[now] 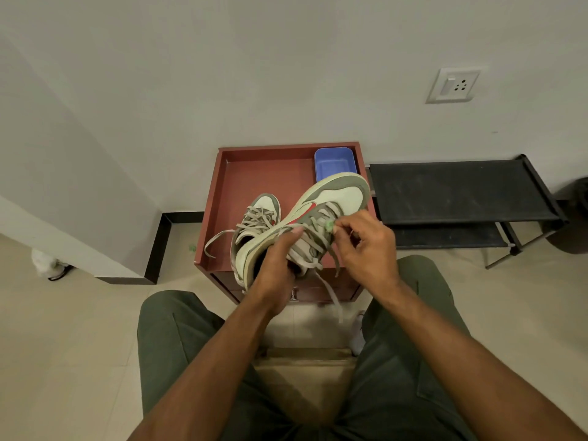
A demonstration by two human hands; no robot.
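- Left hand [276, 265]: grips raised sneaker [331, 202] at its collar, above the table [254, 173].
- Right hand [366, 246]: pinches small green piece [329, 225] against the sneaker's laces [308, 246], just beside the left hand.

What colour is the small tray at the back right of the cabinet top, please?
Blue; the tray shows best in the head view.

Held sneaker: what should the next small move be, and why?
Probably the right hand should slide the small green piece it pinches along the lace, since that piece sits at the laces of the sneaker and the left hand grips the shoe's collar, steadying it above the cabinet.
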